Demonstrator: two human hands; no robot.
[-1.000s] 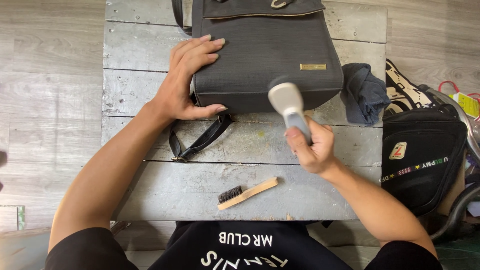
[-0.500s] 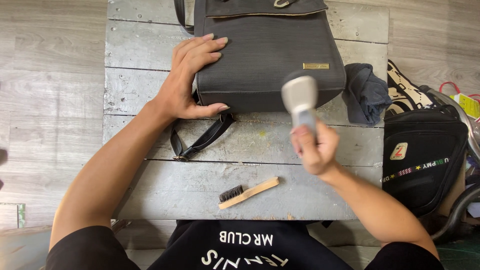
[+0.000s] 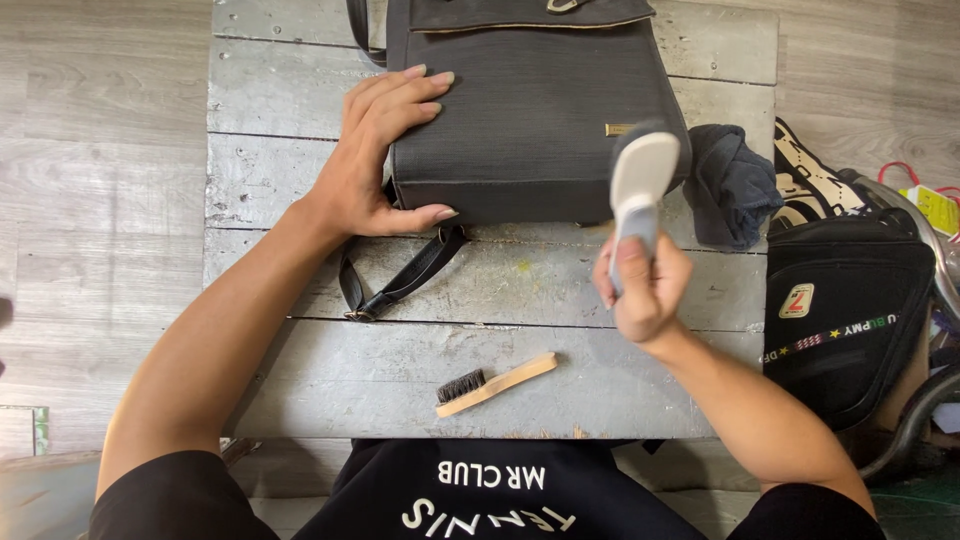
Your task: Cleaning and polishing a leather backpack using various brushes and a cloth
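A dark grey handbag (image 3: pixel 530 110) lies flat on a weathered grey wooden table (image 3: pixel 300 90). My left hand (image 3: pixel 385 155) rests on the bag's near left corner, fingers spread on top and thumb along the front edge. My right hand (image 3: pixel 645 285) grips the handle of a pale grey brush (image 3: pixel 640 175), lifted above the bag's near right corner with its oval head pointing away from me. The bag's black strap (image 3: pixel 400 285) trails onto the table below my left hand.
A small wooden brush with black bristles (image 3: pixel 495 383) lies near the table's front edge. A crumpled dark blue cloth (image 3: pixel 735 185) sits at the right edge, beside the handbag. A black sports bag (image 3: pixel 850 310) stands on the floor to the right.
My right hand has raised the pale brush and shifted it right, from the bag's front edge to above its right corner. The left hand has stayed on the bag.
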